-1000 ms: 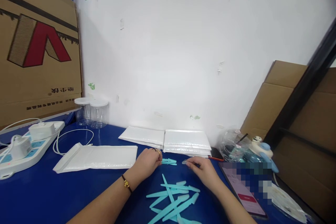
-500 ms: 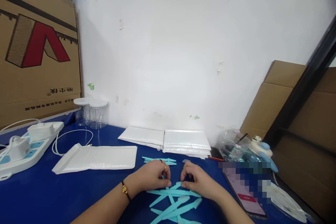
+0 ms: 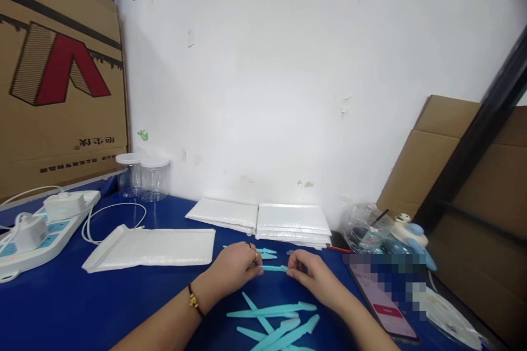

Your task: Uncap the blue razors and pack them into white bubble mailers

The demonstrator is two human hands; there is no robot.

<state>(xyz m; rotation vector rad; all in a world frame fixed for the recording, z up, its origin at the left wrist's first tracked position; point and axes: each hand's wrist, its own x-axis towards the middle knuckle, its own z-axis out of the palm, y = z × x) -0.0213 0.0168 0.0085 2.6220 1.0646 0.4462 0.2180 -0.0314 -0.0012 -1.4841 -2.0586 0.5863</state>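
Observation:
A turquoise eyebrow razor (image 3: 272,268) lies level between my two hands. My left hand (image 3: 239,264) pinches its handle end, and my right hand (image 3: 315,274) pinches the capped blade end. Below them, a loose pile of several turquoise eyebrow razors (image 3: 284,310) with pale caps lies crisscrossed on the blue tabletop (image 3: 173,296). Just beyond my left hand is a small group of razors (image 3: 267,253) laid side by side, partly covered by that hand.
White padded mailers (image 3: 292,219) lie stacked by the wall; a single padded mailer (image 3: 152,247) is at left. A power strip (image 3: 53,238) and clear jars (image 3: 154,181) stand farther left. To the right are a phone (image 3: 385,301) and a duck-like figure (image 3: 407,233).
My hands have lifted one razor off the pile and moved it away from me, toward the group beyond. It is now stretched level between both hands, and the pile is smaller.

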